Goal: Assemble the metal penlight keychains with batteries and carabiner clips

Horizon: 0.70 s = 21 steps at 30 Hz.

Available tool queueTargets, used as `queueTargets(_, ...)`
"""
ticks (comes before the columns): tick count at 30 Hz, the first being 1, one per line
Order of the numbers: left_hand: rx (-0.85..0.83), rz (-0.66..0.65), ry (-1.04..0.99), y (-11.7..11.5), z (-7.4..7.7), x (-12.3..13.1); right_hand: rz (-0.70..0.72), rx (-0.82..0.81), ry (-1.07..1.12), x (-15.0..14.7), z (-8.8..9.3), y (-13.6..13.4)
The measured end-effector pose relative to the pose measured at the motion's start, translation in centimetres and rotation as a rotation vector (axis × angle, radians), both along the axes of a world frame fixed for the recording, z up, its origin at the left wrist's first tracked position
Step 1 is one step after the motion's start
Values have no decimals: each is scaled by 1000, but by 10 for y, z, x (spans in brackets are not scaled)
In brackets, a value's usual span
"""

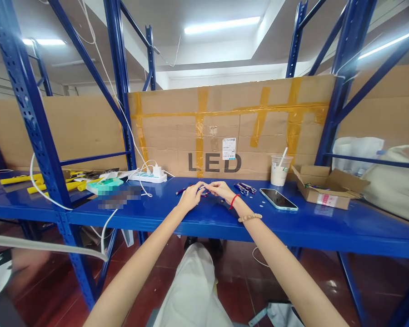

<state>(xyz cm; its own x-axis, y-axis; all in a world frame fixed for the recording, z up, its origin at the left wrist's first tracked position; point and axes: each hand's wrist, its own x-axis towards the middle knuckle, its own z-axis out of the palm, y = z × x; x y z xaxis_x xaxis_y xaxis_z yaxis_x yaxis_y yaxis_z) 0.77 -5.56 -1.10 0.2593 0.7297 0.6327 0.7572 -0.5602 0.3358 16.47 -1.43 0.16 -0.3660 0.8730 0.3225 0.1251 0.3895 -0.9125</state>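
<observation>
My left hand (190,197) and my right hand (219,189) meet over the blue shelf top (150,200), fingertips together. Both are closed around a small piece between them, too small and too covered by fingers to name. A dark slim piece (181,191) lies beside my left hand, and a bit of red shows under the fingers. Just right of my right hand lies a small group of dark blue and purple slim pieces (245,188) with metal-looking clasps.
A phone (278,199), a cup with a straw (280,170) and an open cardboard box (323,186) stand to the right. On the left lie a power strip (148,177), white cables and yellow tubes (54,185). A taped cardboard sheet (177,136) closes the back; blue posts flank the shelf.
</observation>
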Motion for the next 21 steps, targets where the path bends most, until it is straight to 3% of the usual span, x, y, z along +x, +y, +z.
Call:
queueTargets(5,-50,57,13,4,0,-4,-27,101,60,1,-1,6)
queueTargets(13,-92,-107,-10,10,-4,-11,31,180,21,1,-6,11)
queueTargets(21,-135,-148,-58,13,-8,-9,-47,287,-81,4,-6,10)
